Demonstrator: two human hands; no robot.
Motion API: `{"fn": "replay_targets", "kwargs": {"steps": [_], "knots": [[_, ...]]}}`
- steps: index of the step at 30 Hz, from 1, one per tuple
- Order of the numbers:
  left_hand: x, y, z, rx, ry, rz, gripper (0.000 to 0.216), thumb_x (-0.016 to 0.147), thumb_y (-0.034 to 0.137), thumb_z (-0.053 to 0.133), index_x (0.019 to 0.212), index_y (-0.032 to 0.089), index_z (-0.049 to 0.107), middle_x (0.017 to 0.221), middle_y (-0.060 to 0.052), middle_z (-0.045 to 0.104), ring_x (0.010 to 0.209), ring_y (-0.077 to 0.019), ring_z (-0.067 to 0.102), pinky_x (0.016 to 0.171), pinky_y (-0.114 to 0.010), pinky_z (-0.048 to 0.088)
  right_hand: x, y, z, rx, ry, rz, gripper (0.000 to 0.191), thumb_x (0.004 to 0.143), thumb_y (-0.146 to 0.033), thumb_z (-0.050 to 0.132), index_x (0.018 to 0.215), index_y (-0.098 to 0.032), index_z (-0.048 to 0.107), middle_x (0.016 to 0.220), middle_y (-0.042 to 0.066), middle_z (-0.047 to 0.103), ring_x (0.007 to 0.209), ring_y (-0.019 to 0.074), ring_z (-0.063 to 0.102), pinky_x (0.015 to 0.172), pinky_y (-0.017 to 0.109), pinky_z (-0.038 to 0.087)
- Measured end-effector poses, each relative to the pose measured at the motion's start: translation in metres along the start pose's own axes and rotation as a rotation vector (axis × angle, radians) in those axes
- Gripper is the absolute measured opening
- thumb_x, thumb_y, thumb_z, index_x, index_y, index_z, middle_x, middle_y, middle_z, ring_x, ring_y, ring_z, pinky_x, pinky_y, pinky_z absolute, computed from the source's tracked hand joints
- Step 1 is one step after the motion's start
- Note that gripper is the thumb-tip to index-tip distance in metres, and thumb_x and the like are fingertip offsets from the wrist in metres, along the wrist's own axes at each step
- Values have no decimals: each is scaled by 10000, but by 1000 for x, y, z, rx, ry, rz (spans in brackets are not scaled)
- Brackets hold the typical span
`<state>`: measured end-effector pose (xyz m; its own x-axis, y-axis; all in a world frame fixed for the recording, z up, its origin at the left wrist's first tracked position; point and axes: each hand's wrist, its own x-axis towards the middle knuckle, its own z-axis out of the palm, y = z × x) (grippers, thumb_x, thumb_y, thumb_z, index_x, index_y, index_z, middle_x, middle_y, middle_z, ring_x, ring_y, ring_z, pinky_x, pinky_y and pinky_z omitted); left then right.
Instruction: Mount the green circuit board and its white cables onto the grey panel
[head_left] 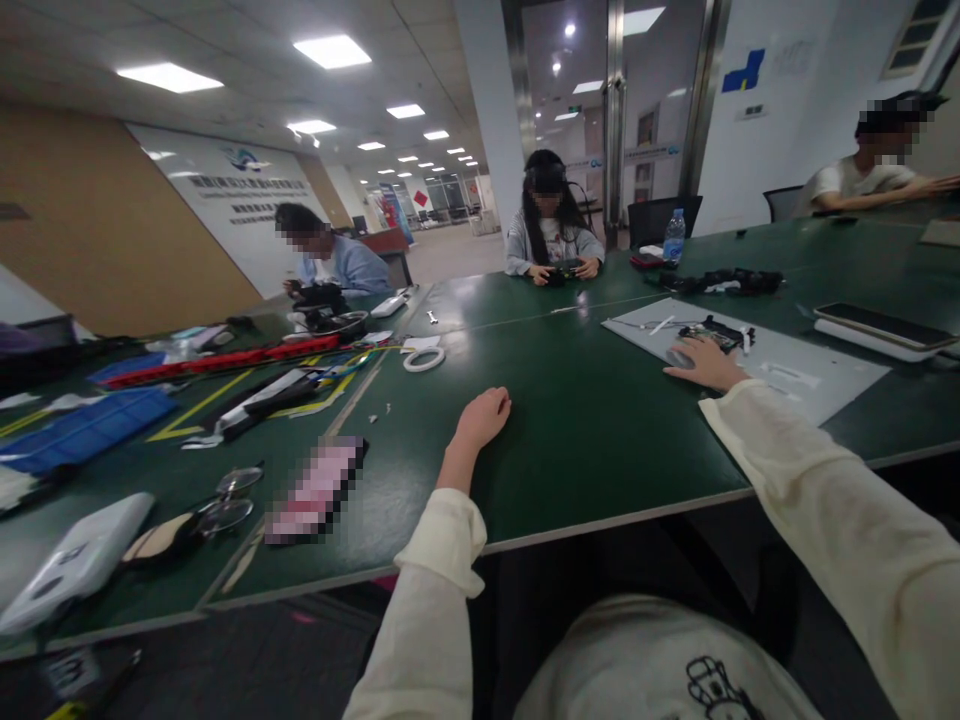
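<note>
My left hand (484, 416) rests on the green tabletop with its fingers curled in. Nothing shows in it. Over on the right, my right hand (706, 363) lies palm down with fingers spread at the left part of a light grey board (840, 385). Just beyond those fingers, a small black device (720, 332) with white pieces sits on the board, and my hand hides part of it. A small greyish patch shows by my fingertips, too blurred to name. Thin white strips (663, 325) and a pale rectangular piece (789, 375) also lie there.
The green table (570, 440) holds a white tape roll (424, 360), a phone (319, 490), glasses (229, 500), a white case (79, 560), a blue tray (90, 430), a dark-screened phone (885, 325) and a water bottle (674, 238). Several people sit around it.
</note>
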<state>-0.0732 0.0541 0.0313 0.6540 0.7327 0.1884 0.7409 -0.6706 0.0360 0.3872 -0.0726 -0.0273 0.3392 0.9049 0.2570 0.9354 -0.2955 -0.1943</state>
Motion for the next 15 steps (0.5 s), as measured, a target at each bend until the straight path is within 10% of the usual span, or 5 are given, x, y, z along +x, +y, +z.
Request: {"fn": "replay_targets", "kwargs": {"steps": [7,15], "knots": [[0,2,0,-3,7,-1,183,947,273,415,933,203,584,931,-55,634,831,-186,598,743,-281,445,-4,2,-2,47,1,25,576,885,-543,491,1283,-138,588,1350,193,531,1260,372,424,993,489,383],[-1,-1,1,-27,24,12,160,943,273,418,909,206,559,922,-48,627,807,-174,584,702,-271,416,13,19,14,41,-5,190,708,859,-636,453,1411,-194,472,1462,168,428,1327,389,366,1004,660,314]]}}
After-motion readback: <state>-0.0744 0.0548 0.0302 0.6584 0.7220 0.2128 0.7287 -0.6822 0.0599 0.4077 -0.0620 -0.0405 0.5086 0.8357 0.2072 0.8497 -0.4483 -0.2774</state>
